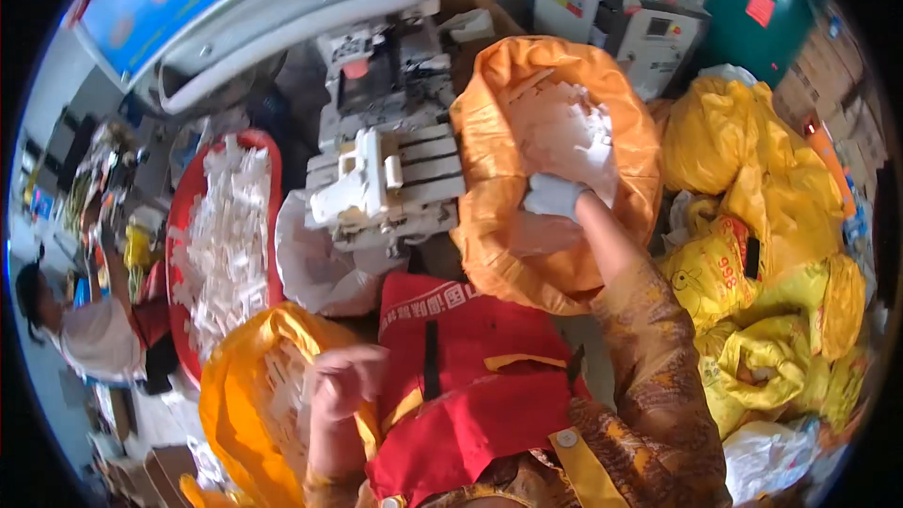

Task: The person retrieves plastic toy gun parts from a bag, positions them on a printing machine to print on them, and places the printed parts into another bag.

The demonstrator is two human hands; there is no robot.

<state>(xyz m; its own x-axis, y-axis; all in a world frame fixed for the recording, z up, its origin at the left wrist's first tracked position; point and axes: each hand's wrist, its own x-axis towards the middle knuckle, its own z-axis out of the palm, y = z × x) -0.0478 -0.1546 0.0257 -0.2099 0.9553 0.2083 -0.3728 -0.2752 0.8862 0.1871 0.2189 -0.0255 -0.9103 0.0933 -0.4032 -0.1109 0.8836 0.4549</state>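
My right hand point(555, 196), in a white glove, reaches into a large orange plastic bag point(489, 160) full of small white plastic parts point(564, 132); its fingers close on some of them. My left hand point(346, 378) is low at the left, blurred, fingers curled over the mouth of a yellow bag point(235, 395) that holds more white parts. Whether the left hand holds anything does not show. I wear a red apron point(470, 367) and a brown patterned sleeve point(658, 357).
A white and grey machine point(386, 169) stands in front of me between the bags. A red tub point(188, 207) heaped with white parts is at the left. Several tied yellow bags point(752, 226) pile up at the right. Another person point(85, 329) sits at far left.
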